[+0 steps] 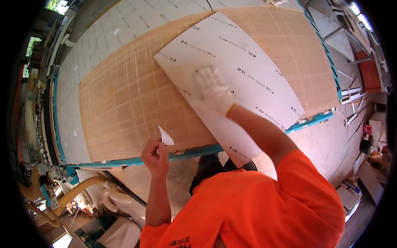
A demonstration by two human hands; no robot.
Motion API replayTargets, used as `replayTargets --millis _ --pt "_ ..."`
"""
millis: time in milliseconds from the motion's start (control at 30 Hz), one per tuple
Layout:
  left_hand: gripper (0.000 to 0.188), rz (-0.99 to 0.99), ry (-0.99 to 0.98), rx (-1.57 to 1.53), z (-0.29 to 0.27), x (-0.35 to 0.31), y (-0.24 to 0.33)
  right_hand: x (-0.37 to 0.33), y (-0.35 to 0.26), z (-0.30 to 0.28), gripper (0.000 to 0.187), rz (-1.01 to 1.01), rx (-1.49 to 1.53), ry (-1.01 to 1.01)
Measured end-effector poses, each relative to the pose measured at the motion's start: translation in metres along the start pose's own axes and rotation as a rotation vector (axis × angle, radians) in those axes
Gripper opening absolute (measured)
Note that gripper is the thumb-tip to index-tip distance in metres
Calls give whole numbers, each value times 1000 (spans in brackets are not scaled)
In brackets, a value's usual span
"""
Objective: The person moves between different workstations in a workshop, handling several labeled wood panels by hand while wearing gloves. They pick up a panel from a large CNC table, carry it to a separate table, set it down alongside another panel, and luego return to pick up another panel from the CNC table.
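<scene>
My bare left hand (156,155) is closed in a pinch near the front edge of the work table. From its fingers stands a small white curled piece of paper or film (166,137), pointed at the top. On my right hand (214,91) is a white glove, a little smeared by motion. Its fingers look stretched out, and the palm side lies over a large white sheet (252,68) with printed lettering. That sheet is set at a slant on a wood-brown board (136,82), and its near corner hangs past the table edge towards me.
White printed sheeting (120,31) covers the table's far and left parts. A teal frame (194,150) edges the table. A tan hose (89,182) and machinery are at left; metal frames (351,99) and boxes stand at right. A white glove-like item (275,3) lies at the far edge.
</scene>
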State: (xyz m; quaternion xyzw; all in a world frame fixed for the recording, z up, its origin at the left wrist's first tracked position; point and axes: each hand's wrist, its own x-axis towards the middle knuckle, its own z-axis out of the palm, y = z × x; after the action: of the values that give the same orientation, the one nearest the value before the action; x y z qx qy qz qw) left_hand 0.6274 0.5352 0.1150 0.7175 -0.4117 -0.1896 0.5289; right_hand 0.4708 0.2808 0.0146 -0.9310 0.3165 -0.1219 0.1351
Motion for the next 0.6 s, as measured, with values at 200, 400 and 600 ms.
replayTargets --millis 200,400,600 --pt "14 107 2 1 17 39 25 -62 -136 19 78 -594 664 -183" --pt "4 430 -144 462 134 98 21 -112 -36 -74 68 -256 494 -10" --pt "2 1111 -474 560 238 154 -30 -189 24 -112 67 100 327 78"
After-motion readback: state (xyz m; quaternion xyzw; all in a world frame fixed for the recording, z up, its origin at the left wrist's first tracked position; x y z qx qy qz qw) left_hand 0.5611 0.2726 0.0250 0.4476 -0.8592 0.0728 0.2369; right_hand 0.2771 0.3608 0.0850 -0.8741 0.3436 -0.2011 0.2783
